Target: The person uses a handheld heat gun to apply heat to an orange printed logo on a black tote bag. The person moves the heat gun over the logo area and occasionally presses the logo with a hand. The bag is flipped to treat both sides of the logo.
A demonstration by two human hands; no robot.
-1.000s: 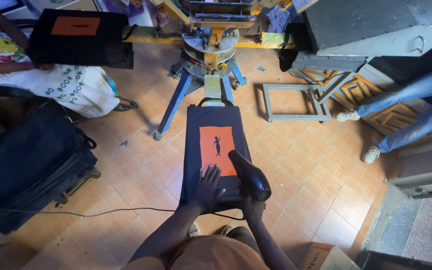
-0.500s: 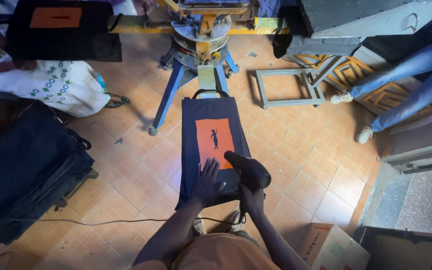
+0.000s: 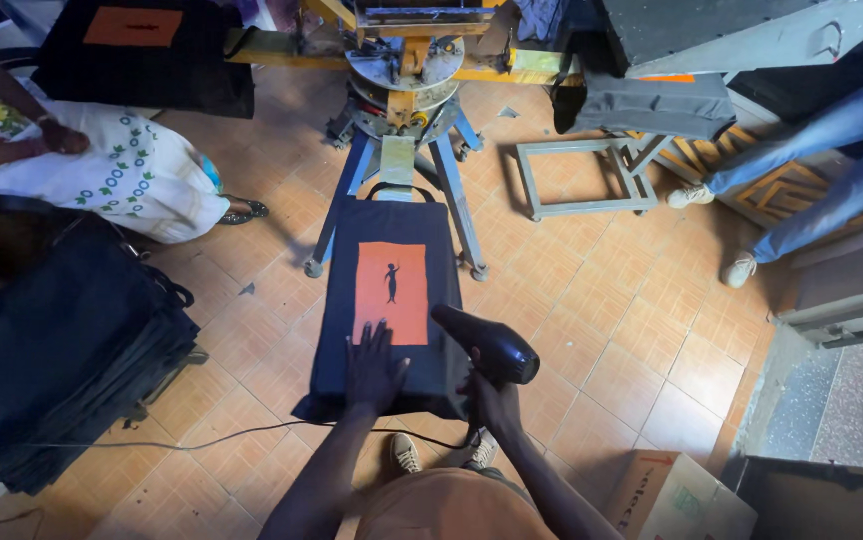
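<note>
A black tote bag (image 3: 397,246) with an orange printed rectangle (image 3: 392,292) and a small dark figure lies flat on a press arm in front of me. My left hand (image 3: 372,368) rests flat on the bag's near end, fingers spread, just below the orange print. My right hand (image 3: 489,400) grips the handle of a black hair dryer (image 3: 486,343), whose nozzle points up-left toward the print.
The yellow and blue carousel press (image 3: 401,85) stands beyond the bag; another arm carries a black bag with an orange print (image 3: 136,40). A stack of black bags (image 3: 51,350) lies left. A seated person (image 3: 91,165) is at left, another's legs (image 3: 801,170) at right. A cardboard box (image 3: 676,500) sits near right.
The view has shifted slightly down and forward. My left hand stays flat on the bag; the dryer has shifted a little over the bag's lower right.
</note>
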